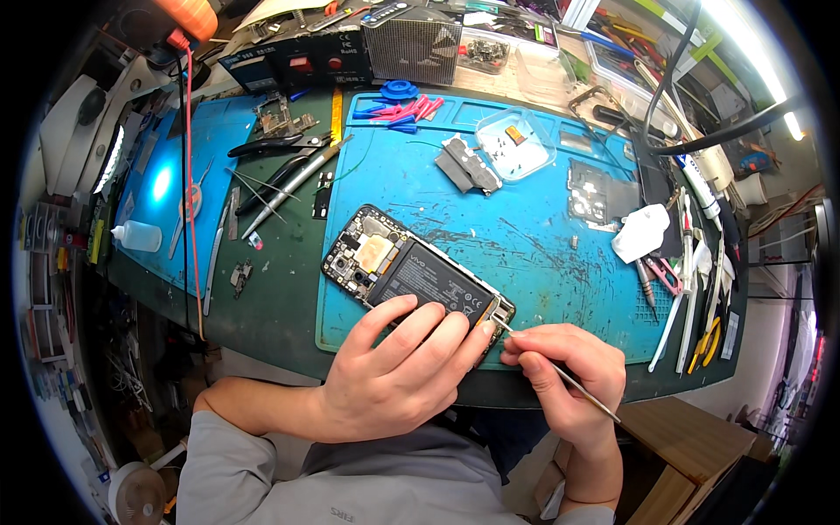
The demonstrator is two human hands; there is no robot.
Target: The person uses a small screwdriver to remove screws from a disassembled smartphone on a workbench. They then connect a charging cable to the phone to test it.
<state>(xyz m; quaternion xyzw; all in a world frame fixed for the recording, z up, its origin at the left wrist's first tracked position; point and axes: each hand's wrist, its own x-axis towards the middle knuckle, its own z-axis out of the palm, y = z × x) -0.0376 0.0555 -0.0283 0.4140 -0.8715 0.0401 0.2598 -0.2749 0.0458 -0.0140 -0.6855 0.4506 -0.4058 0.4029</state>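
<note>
An opened smartphone [357,254] lies tilted on the blue mat, its back cover off. Circuit board and camera parts show at its upper left end, and a black battery [437,284] fills the middle. My left hand [398,367] grips the phone from the near side, fingers over the battery and the lower edge. In my right hand [569,376] a thin metal tool [584,390] is pinched between thumb and fingers. Its tip reaches the phone's lower right end; the exact contact there is too small to make out.
The blue work mat [542,289] covers the bench. Beyond the phone are a grey metal part [468,164], a clear tray of small parts [525,162] and pink and blue cone-shaped pieces [411,111]. Pliers [276,144] lie left; several hand tools [691,280] line the right edge.
</note>
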